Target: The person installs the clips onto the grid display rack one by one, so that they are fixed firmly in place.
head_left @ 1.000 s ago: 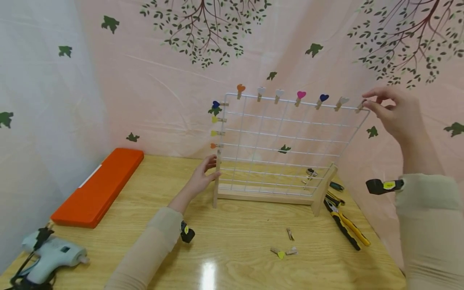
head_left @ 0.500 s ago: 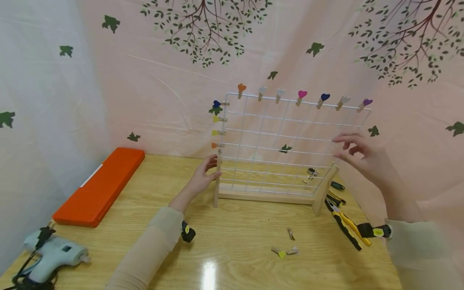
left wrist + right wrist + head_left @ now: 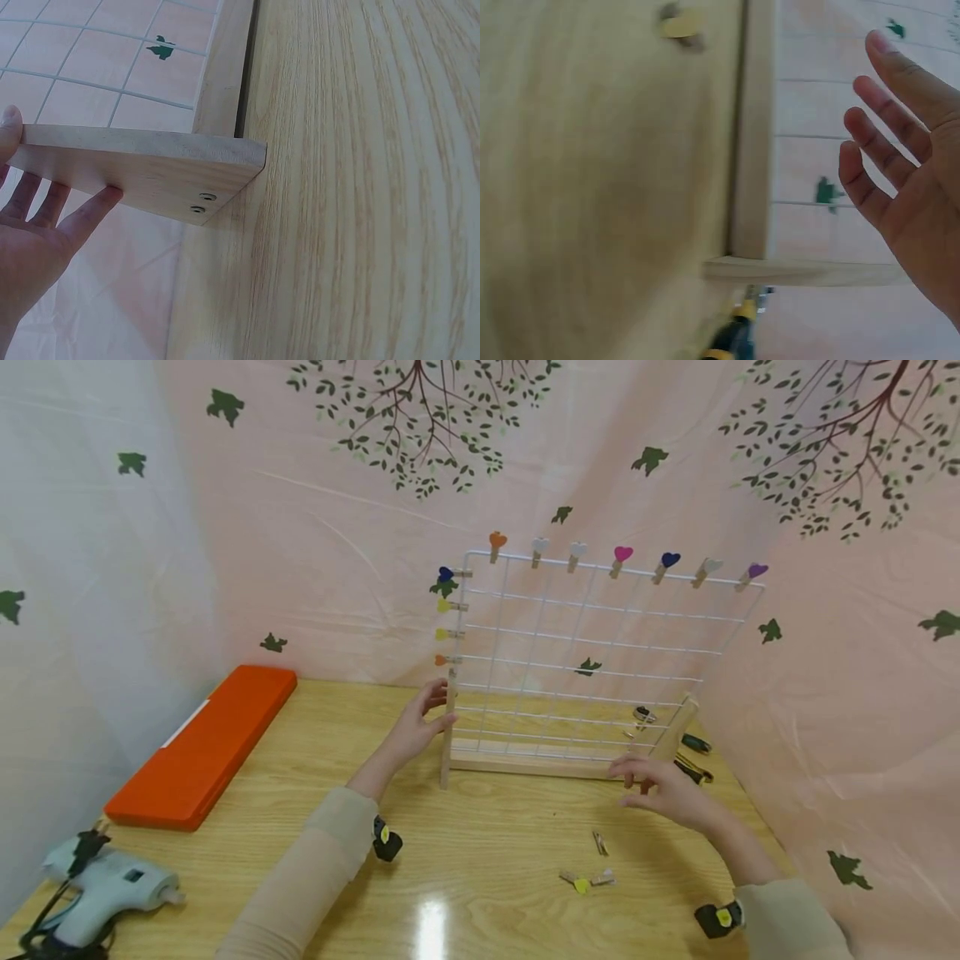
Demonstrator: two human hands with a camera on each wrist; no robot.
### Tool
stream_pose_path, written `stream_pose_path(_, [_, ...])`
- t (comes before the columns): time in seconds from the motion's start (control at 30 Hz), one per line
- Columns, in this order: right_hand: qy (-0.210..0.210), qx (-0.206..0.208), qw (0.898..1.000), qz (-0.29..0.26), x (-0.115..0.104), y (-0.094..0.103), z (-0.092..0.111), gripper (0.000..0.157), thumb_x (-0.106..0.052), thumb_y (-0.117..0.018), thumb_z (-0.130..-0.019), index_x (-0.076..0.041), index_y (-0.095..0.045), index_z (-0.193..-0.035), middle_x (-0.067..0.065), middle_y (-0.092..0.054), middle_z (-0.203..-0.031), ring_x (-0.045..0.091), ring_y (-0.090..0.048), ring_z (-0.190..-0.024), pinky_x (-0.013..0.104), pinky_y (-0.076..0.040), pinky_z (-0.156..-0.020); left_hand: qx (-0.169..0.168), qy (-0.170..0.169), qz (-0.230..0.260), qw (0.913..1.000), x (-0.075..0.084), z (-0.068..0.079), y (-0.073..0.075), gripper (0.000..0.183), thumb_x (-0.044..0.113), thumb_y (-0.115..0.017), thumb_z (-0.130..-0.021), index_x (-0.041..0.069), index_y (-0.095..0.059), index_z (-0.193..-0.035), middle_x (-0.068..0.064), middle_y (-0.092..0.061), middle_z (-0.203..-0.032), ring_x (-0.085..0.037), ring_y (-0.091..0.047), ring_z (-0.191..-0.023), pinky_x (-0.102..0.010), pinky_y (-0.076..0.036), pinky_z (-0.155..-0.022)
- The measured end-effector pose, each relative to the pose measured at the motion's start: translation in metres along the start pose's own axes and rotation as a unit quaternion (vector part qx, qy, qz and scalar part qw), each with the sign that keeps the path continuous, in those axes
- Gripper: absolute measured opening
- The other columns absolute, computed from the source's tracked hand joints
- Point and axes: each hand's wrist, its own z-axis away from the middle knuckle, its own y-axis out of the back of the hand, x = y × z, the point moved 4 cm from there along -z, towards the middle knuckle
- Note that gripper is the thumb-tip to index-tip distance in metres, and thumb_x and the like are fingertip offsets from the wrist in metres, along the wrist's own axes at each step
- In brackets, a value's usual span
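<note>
My left hand [image 3: 411, 727] holds the left wooden side panel [image 3: 127, 161] of a white wire grid rack [image 3: 540, 668]. Its thumb lies at the panel's front edge and its fingers on the outer face. Hearts on small wooden clothespins, such as an orange heart clothespin [image 3: 496, 545] and a purple heart clothespin [image 3: 754, 573], line the rack's top wire; several more stick out from the left side. Holding nothing, my right hand [image 3: 663, 789] hovers in front of the rack's lower right corner, fingers loosely bent. Loose clothespins, one with a yellow heart [image 3: 581, 885], lie on the table before it.
A flat orange case [image 3: 202, 752] lies at the left on the wooden table [image 3: 480, 852]. In the front left corner is a glue gun [image 3: 112, 885] with its cord. Pliers [image 3: 739, 322] and other tools lie by the rack's right side. Printed cloth hangs behind.
My right hand has let go of the purple heart clothespin at the top right corner and come down and left to near the table. The left hand stays on the panel.
</note>
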Motion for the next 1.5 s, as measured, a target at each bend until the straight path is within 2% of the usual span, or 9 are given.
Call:
stream_pose_path(0.17, [-0.040, -0.076, 0.994, -0.061, 0.022, -0.030, 0.005, 0.036, -0.017, -0.066, -0.079, -0.013, -0.057, -0.115, 0.004, -0.054, -0.112, 0.020, -0.050, -0.080, 0.024, -0.046, -0.056, -0.001, -0.005, 0.006, 1.0000, 0.003, 0.001, 0.001, 0.060, 0.017, -0.058, -0.086, 0.018, -0.027, -0.137, -0.011, -0.037, -0.132, -0.028, -0.035, -0.124, -0.036, -0.049, -0.085])
stream_pose_path(0.27, [-0.017, -0.111, 0.989, -0.095, 0.028, -0.042, 0.007, 0.036, -0.011, -0.066, -0.079, -0.007, -0.058, -0.113, 0.008, -0.055, -0.111, 0.025, -0.051, -0.079, 0.026, -0.047, -0.056, -0.006, -0.003, 0.016, 0.9999, 0.009, 0.003, 0.001, 0.060, 0.011, -0.058, -0.086, 0.014, -0.027, -0.137, -0.015, -0.036, -0.132, -0.031, -0.034, -0.124, -0.039, -0.048, -0.086])
stream_pose_path(0.47, [0.034, -0.176, 0.975, -0.134, 0.028, -0.060, 0.006, 0.032, -0.015, -0.065, -0.080, -0.007, -0.061, -0.110, 0.010, -0.054, -0.109, 0.024, -0.050, -0.080, 0.026, -0.048, -0.063, -0.014, -0.001, 0.014, 0.9998, 0.025, 0.008, 0.000, 0.059, 0.005, -0.056, -0.087, 0.007, -0.025, -0.138, -0.020, -0.034, -0.132, -0.034, -0.033, -0.124, -0.040, -0.047, -0.087])
stream_pose_path(0.57, [0.046, -0.189, 0.972, -0.135, 0.026, -0.066, 0.004, 0.026, -0.018, -0.065, -0.080, -0.009, -0.065, -0.104, 0.009, -0.052, -0.104, 0.023, -0.048, -0.079, 0.025, -0.047, -0.065, -0.012, -0.002, 0.008, 0.9999, 0.027, 0.009, 0.000, 0.059, 0.005, -0.055, -0.087, 0.007, -0.025, -0.138, -0.019, -0.034, -0.133, -0.033, -0.033, -0.124, -0.039, -0.047, -0.087])
stream_pose_path(0.77, [0.032, -0.184, 0.975, -0.117, 0.027, -0.069, -0.002, 0.013, -0.022, -0.067, -0.078, -0.015, -0.067, -0.089, 0.005, -0.052, -0.089, 0.020, -0.046, -0.071, 0.021, -0.045, -0.060, -0.008, -0.004, 0.006, 0.9999, 0.027, 0.009, 0.002, 0.059, 0.005, -0.056, -0.087, 0.007, -0.026, -0.137, -0.020, -0.035, -0.132, -0.033, -0.034, -0.124, -0.040, -0.047, -0.087])
stream_pose_path(0.97, [0.002, -0.193, 0.976, -0.099, 0.032, -0.072, -0.002, 0.012, -0.026, -0.065, -0.080, -0.019, -0.064, -0.090, -0.005, -0.056, -0.079, 0.003, -0.047, -0.066, 0.020, -0.045, -0.056, -0.011, -0.003, 0.006, 0.9999, 0.027, 0.009, 0.001, 0.058, 0.005, -0.055, -0.087, 0.007, -0.026, -0.137, -0.020, -0.035, -0.132, -0.034, -0.034, -0.124, -0.041, -0.046, -0.088])
stream_pose_path(1.17, [-0.015, -0.173, 0.980, -0.096, 0.020, -0.068, 0.000, 0.010, -0.021, -0.065, -0.081, -0.015, -0.063, -0.089, 0.000, -0.057, -0.081, 0.005, -0.048, -0.068, 0.021, -0.045, -0.057, -0.013, 0.000, 0.005, 0.9999, 0.027, 0.010, 0.000, 0.059, 0.007, -0.056, -0.087, 0.007, -0.025, -0.138, -0.019, -0.034, -0.133, -0.033, -0.034, -0.124, -0.041, -0.046, -0.088])
stream_pose_path(1.37, [-0.031, -0.095, 0.992, -0.072, -0.013, -0.037, -0.008, 0.014, -0.009, -0.062, -0.083, -0.009, -0.062, -0.097, 0.004, -0.055, -0.076, 0.009, -0.045, -0.061, 0.021, -0.042, -0.050, -0.013, 0.001, 0.007, 0.9999, 0.026, 0.010, 0.000, 0.059, 0.007, -0.056, -0.087, 0.007, -0.026, -0.138, -0.019, -0.035, -0.133, -0.033, -0.034, -0.124, -0.039, -0.046, -0.088])
stream_pose_path(1.5, [-0.034, -0.022, 0.997, -0.061, -0.014, -0.013, -0.013, 0.015, -0.010, -0.059, -0.085, -0.014, -0.061, -0.099, 0.002, -0.056, -0.077, 0.012, -0.047, -0.058, 0.022, -0.043, -0.047, -0.010, -0.001, 0.006, 0.9999, 0.026, 0.009, 0.000, 0.058, 0.007, -0.056, -0.087, 0.007, -0.026, -0.137, -0.019, -0.036, -0.133, -0.033, -0.034, -0.124, -0.040, -0.046, -0.088])
